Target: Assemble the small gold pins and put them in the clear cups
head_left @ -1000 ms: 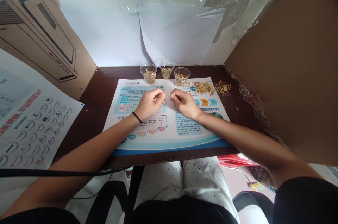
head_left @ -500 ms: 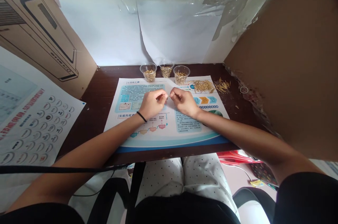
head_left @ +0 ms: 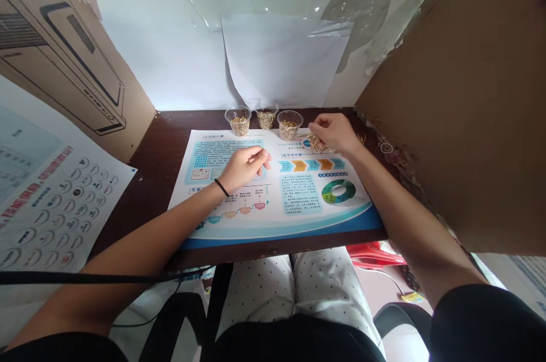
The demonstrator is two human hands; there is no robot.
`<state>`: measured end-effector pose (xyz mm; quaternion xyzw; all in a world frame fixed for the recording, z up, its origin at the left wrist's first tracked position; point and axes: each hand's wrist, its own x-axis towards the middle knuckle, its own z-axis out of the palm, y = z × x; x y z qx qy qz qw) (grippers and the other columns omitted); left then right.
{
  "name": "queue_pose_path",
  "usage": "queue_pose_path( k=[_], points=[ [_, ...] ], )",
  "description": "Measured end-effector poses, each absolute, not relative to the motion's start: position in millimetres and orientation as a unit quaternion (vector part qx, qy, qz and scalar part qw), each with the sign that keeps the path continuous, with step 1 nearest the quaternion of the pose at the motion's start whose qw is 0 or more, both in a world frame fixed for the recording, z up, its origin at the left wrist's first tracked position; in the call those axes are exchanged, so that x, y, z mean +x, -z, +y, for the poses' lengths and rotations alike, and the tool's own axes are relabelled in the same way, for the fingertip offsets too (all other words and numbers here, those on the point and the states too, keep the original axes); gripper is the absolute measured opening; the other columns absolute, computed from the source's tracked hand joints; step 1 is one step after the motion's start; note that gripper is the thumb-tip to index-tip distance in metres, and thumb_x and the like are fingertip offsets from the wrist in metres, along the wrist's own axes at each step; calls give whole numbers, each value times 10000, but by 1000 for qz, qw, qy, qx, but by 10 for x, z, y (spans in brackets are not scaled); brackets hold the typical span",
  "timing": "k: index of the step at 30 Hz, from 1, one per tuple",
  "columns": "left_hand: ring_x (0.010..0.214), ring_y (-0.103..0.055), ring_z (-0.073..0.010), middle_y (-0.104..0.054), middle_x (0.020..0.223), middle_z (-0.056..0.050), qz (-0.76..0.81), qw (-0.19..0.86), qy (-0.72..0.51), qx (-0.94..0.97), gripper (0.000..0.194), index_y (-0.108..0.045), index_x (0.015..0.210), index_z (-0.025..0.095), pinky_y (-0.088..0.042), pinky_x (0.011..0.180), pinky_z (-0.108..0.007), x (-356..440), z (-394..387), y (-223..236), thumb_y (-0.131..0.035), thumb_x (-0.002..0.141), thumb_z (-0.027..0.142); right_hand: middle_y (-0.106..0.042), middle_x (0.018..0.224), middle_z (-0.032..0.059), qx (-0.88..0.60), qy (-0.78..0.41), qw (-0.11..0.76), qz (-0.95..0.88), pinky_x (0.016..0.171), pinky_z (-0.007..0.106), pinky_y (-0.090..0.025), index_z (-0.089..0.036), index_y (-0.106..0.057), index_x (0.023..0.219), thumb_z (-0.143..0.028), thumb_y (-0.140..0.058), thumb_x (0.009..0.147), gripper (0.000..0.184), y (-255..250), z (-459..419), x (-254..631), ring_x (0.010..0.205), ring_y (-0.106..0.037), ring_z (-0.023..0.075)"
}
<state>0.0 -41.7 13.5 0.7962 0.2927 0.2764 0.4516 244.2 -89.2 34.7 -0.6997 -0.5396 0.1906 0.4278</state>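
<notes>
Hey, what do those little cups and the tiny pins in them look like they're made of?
The cups look like clear, glossy plastic: see-through walls, bright rims. The pins seem to be metal, likely brass or gold-plated, judging by their yellow glint, though the alloy isn't certain.

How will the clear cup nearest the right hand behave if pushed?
The cup looks like thin clear plastic, so may flex if squeezed. Wider at rim than base, it could tip if pushed high. The loose gold pieces inside would probably shift or spill.
</notes>
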Motion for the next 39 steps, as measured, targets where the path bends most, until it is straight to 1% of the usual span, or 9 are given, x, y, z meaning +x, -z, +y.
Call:
queue_pose_path(
  k=[5,9,12,14,19,23,26,33,39],
  points=[
    [513,-534,-65,-686,732,-44,294,471,-242,796,232,-633,782,150,-481,532,-191,-10,-407,-147,-499,913,288,-486,401,-13,-805,-153,212,-533,506,303,-397,-197,-559,551,-315,-668,763,266,-317,-855,2890,419,-484,145],
    [513,-538,-66,-686,731,-44,290,468,-241,800,239,-635,786,149,-484,534,-192,-16,-406,-143,-502,911,303,-568,531,46,-800,-2,244,-548,600,325,-410,-181,-614,596,-419,-596,852,350,-368,-863,2893,570,-544,187],
    [515,-545,-63,-687,731,-39,288,461,-234,806,251,-635,785,146,-478,537,-191,-26,-401,-135,-499,913,314,-655,663,70,-754,27,321,-573,643,312,-419,-161,-692,772,-342,-531,906,277,-552,-817,2816,646,-584,193],
    [521,-551,-63,-688,741,-38,285,461,-229,809,252,-634,791,145,-479,541,-190,-33,-399,-132,-492,916,311,-694,763,79,-709,27,325,-625,683,311,-423,-163,-717,860,-294,-557,894,209,-695,-721,2735,705,-599,194],
    [546,-574,-72,-696,759,-41,281,451,-224,817,271,-639,794,148,-485,563,-200,-52,-395,-140,-474,928,317,-693,745,49,-623,-43,186,-759,667,317,-392,-202,-752,780,-135,-686,761,96,-837,-292,2472,686,-575,177],
    [557,-583,-80,-702,761,-43,283,446,-212,822,275,-642,795,149,-487,572,-209,-56,-400,-161,-471,930,315,-644,629,26,-632,-80,102,-764,599,303,-332,-217,-747,653,-65,-787,590,169,-768,-45,2336,638,-538,170],
    [564,-589,-82,-704,763,-41,284,444,-210,823,270,-642,799,149,-489,575,-209,-50,-410,-164,-474,928,316,-609,575,18,-634,-73,120,-760,596,293,-318,-209,-738,612,-63,-786,578,158,-762,-22,2323,636,-531,164],
    [592,-619,-82,-717,828,-44,291,433,-214,825,255,-647,814,151,-487,578,-205,-56,-418,-160,-472,923,300,-652,625,28,-650,-85,192,-730,612,302,-361,-185,-760,723,-160,-708,708,59,-800,-205,2355,623,-568,168],
    [802,-658,-149,-737,865,-49,294,254,-250,887,204,-731,859,169,-496,750,-279,35,-173,-588,-545,889,247,-682,702,42,-614,-163,330,-698,612,286,-400,-162,-628,752,-144,-581,821,85,-651,-340,2394,619,-580,147]
  ],
)
